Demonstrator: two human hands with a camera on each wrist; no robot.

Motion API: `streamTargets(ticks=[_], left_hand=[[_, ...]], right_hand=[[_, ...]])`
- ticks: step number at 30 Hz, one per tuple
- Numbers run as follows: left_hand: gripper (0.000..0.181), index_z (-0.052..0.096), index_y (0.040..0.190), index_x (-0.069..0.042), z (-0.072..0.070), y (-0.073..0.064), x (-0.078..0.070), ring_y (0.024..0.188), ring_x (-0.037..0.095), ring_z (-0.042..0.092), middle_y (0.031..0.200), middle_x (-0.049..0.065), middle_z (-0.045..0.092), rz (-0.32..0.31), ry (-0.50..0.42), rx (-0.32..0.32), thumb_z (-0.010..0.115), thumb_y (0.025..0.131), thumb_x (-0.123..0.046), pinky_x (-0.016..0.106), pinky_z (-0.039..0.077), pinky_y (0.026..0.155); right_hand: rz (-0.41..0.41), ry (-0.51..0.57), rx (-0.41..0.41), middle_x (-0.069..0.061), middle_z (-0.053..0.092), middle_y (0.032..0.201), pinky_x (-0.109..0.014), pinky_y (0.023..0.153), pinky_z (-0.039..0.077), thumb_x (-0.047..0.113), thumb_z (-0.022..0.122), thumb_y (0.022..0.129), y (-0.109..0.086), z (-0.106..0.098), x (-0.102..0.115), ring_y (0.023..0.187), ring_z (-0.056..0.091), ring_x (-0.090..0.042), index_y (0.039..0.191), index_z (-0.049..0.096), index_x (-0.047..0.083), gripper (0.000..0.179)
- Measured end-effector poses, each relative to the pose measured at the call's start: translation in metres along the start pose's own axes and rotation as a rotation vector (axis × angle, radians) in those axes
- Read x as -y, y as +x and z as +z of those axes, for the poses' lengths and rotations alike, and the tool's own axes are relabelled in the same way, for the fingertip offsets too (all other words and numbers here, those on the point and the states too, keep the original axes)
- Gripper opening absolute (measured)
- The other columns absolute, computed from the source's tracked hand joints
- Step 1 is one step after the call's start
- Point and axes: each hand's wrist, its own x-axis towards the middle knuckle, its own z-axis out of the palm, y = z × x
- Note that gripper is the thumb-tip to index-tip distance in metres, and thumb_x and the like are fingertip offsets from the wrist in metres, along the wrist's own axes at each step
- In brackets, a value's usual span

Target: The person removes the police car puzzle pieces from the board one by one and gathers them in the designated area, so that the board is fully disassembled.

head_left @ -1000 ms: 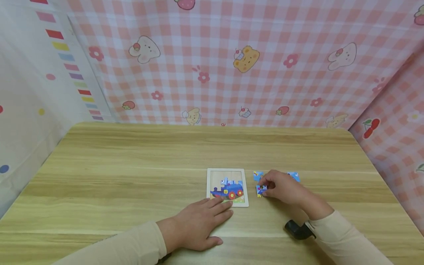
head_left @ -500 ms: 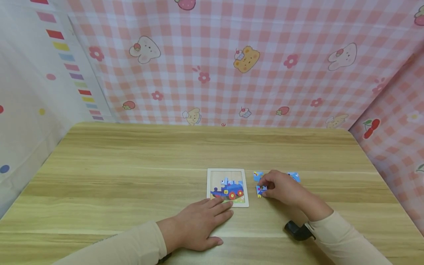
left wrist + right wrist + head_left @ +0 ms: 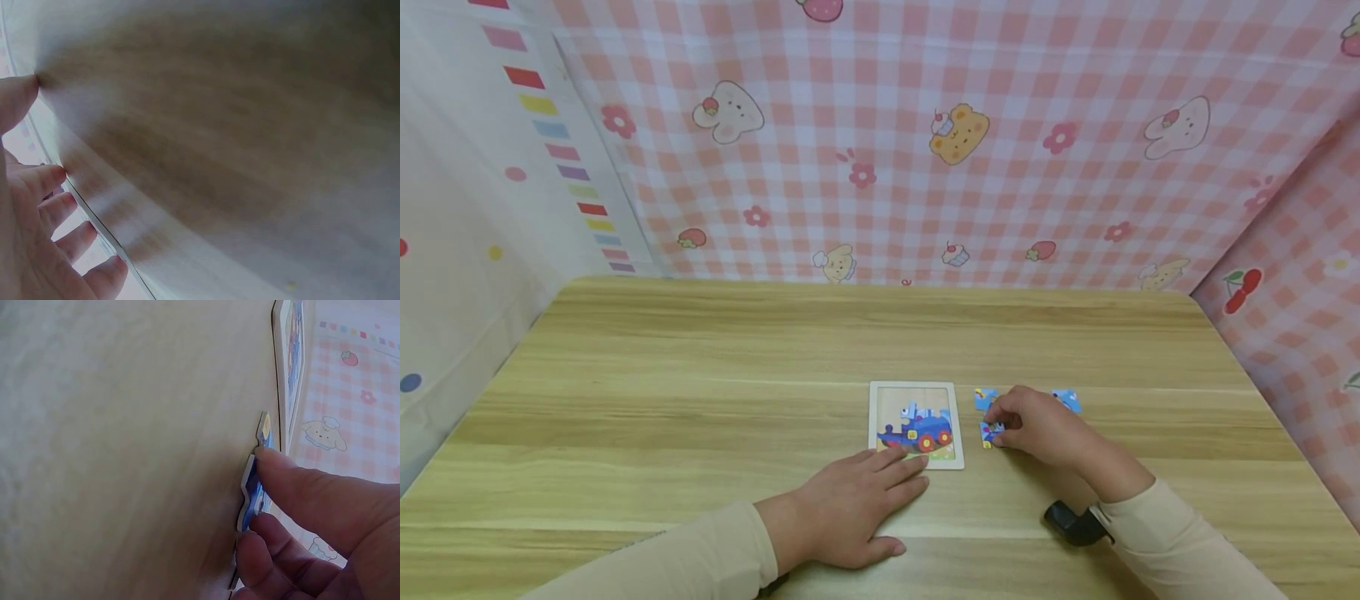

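Note:
A pale wooden puzzle tray [image 3: 957, 421] lies on the table in the head view, with a partly assembled blue train picture [image 3: 925, 427] inside. My left hand [image 3: 853, 510] is spread flat, fingers straight, the fingertips resting over the tray's near edge. To the right of the tray, my right hand [image 3: 1045, 425] pinches a small blue puzzle piece [image 3: 248, 497] between thumb and fingers, low over the tabletop. A yellow-marked piece [image 3: 265, 428] shows just past the thumb in the right wrist view. The right hand covers part of the pieces under it.
Two light-blue pieces lie behind the right hand, one on its left [image 3: 985, 398] and another to its right [image 3: 1066, 400]. The wooden table [image 3: 722, 358] ends at a pink checked cloth [image 3: 880, 208]. A black wrist device [image 3: 1075, 523] sits at the right cuff.

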Motion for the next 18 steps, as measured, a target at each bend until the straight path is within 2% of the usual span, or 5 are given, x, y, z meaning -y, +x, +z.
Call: streamTargets(ticks=[7, 14, 18], left_hand=[[0.067, 0.040, 0.148, -0.015, 0.001, 0.000, 0.000, 0.141, 0.025, 0.032, 0.154, 0.003, 0.035, 0.001, 0.009, -0.003, 0.045, 0.095, -0.056, 0.037, 0.035, 0.109], [0.067, 0.039, 0.148, -0.016, 0.001, 0.001, 0.001, 0.142, 0.024, 0.031, 0.155, 0.002, 0.034, 0.000, 0.001, 0.013, 0.044, 0.095, -0.056, 0.037, 0.035, 0.110], [0.067, 0.038, 0.149, -0.016, 0.001, 0.001, 0.001, 0.142, 0.024, 0.030, 0.155, 0.002, 0.033, 0.001, -0.011, 0.027, 0.043, 0.096, -0.056, 0.037, 0.035, 0.110]], right_hand=[[-0.003, 0.035, -0.022, 0.000, 0.058, 0.088, -0.031, 0.072, 0.046, 0.009, 0.073, 0.084, 0.001, -0.003, -0.001, 0.080, 0.051, -0.014, 0.094, 0.070, 0.008, 0.010], [-0.018, 0.073, -0.106, -0.005, 0.062, 0.096, -0.032, 0.070, 0.048, 0.010, 0.069, 0.089, 0.005, -0.010, 0.004, 0.085, 0.055, -0.018, 0.103, 0.069, 0.005, 0.016], [-0.017, 0.114, -0.104, -0.008, 0.062, 0.101, -0.032, 0.070, 0.048, 0.011, 0.066, 0.091, 0.010, -0.008, 0.010, 0.088, 0.056, -0.020, 0.108, 0.068, 0.005, 0.018]])
